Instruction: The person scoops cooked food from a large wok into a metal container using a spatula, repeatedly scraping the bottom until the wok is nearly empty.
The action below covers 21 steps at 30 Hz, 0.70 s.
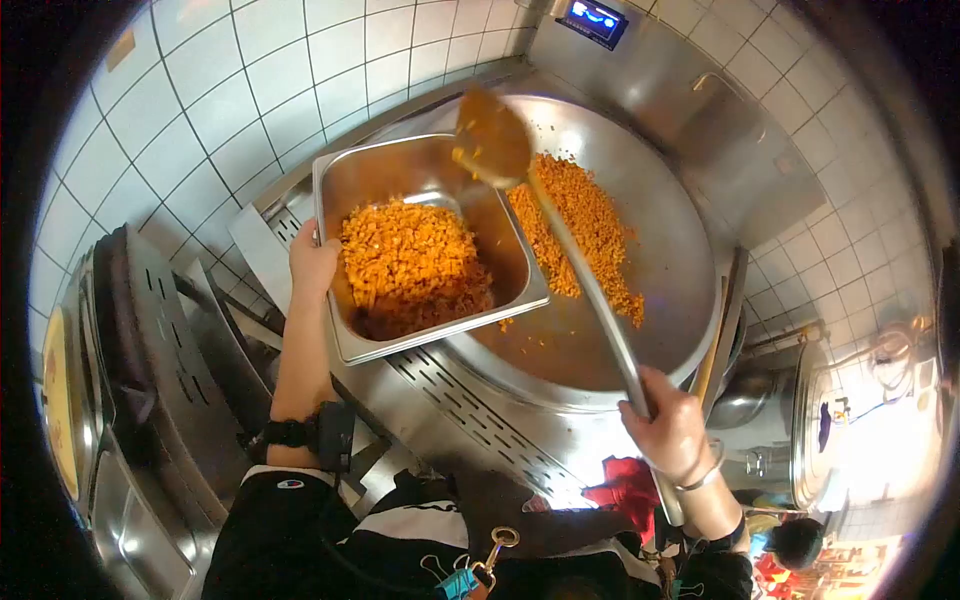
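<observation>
My left hand (315,262) is closed on the left rim of a deep rectangular steel pan (400,170), held tilted over the left edge of a large wok (675,270). Diced orange food (410,245) fills much of the pan, with darker reddish-brown bits (430,308) at its near side. My right hand (668,425) grips the long metal handle of a ladle (495,138). The ladle's food-smeared bowl is raised above the pan's right rim, slightly blurred. Inside the wok lies a heap of chopped orange-brown food (585,215).
A slotted steel counter strip (470,410) runs along the wok's near side. Dark stacked trays or lids (150,330) stand at the left. A wooden handle (712,355) leans by the wok's right rim. Behind is a control display (597,18). Another person (795,542) is at lower right.
</observation>
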Motion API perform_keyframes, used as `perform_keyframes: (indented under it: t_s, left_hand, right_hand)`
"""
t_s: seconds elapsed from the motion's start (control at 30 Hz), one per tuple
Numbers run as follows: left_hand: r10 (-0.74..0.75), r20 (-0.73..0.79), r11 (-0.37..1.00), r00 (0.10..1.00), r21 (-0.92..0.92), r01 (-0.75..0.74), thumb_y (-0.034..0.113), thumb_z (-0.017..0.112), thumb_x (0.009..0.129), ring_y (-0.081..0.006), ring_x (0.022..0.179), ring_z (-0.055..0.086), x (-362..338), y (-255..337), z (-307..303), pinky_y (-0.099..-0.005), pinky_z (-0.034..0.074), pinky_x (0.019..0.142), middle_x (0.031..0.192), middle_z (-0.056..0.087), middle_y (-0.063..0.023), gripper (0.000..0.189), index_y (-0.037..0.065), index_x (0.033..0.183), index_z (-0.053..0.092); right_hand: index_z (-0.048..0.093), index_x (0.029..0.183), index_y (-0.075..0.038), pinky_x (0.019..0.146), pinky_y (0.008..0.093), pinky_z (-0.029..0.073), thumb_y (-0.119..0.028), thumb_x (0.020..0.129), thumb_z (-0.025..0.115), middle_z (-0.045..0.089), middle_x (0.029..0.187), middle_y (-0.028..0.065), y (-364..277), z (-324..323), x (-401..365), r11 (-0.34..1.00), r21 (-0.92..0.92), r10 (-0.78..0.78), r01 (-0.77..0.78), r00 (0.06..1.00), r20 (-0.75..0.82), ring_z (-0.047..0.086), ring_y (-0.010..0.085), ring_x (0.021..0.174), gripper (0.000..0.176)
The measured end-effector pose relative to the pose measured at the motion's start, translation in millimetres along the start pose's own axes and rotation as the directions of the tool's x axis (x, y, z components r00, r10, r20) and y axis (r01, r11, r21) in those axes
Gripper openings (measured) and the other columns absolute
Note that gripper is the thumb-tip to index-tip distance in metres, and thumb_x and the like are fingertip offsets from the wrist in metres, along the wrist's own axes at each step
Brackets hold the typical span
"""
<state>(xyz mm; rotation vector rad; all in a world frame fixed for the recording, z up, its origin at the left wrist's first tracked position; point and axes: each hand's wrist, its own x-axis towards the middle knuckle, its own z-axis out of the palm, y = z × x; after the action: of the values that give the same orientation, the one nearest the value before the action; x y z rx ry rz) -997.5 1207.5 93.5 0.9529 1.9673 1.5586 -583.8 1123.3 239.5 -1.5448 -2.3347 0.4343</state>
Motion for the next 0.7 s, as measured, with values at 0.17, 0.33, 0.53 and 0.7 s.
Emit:
perform_keyframes:
  t_s: [0.17,0.33,0.53,0.7]
  left_hand:
    - [-0.005,-0.022,0.992,1.000,0.130,0.007,0.002,0.050,0.066,-0.0151,0.067,0.055,7,-10,1,-0.0253,0.042,0.058,0.081,0.059,-0.0118,0.046,-0.004,0.111,0.046]
    - [0.026,0.043,0.997,0.999,-0.080,-0.023,0.002,0.050,0.067,-0.0146,0.070,0.054,16,-29,-7,-0.0251,0.042,0.060,0.088,0.057,-0.0111,0.046,-0.005,0.113,0.044]
    - [0.098,0.088,0.995,0.991,0.021,-0.100,0.001,0.049,0.069,-0.0131,0.070,0.053,15,-19,-13,-0.0237,0.043,0.059,0.092,0.056,-0.0104,0.042,-0.005,0.111,0.045]
    - [0.049,0.138,0.999,0.989,0.004,-0.050,0.002,0.049,0.070,-0.0131,0.073,0.054,10,-10,-16,-0.0234,0.044,0.059,0.092,0.056,-0.0095,0.042,-0.006,0.110,0.044]
  right_hand:
    - [0.047,0.103,0.004,0.040,0.0200,0.041,-0.002,0.074,0.053,0.055,0.068,0.0049,30,-35,-10,0.608,0.621,0.394,-0.495,0.867,0.306,0.052,0.0087,0.048,0.030]
    - [0.040,0.108,0.002,0.033,0.0209,0.034,-0.006,0.077,0.051,0.041,0.056,0.0008,103,-36,-7,0.377,0.528,0.422,-0.761,0.649,0.633,0.041,0.0083,0.039,0.033]
    - [0.048,0.107,-0.001,0.032,0.0225,0.032,-0.017,0.077,0.054,0.044,0.054,0.0027,168,-44,20,0.342,0.065,0.295,-0.938,0.173,0.940,0.041,0.0091,0.039,0.035]
    - [0.053,0.102,-0.006,0.030,0.0238,0.036,-0.022,0.078,0.053,0.048,0.052,0.0044,175,-58,53,0.363,-0.053,0.050,-0.930,-0.038,0.998,0.042,0.0092,0.035,0.029]
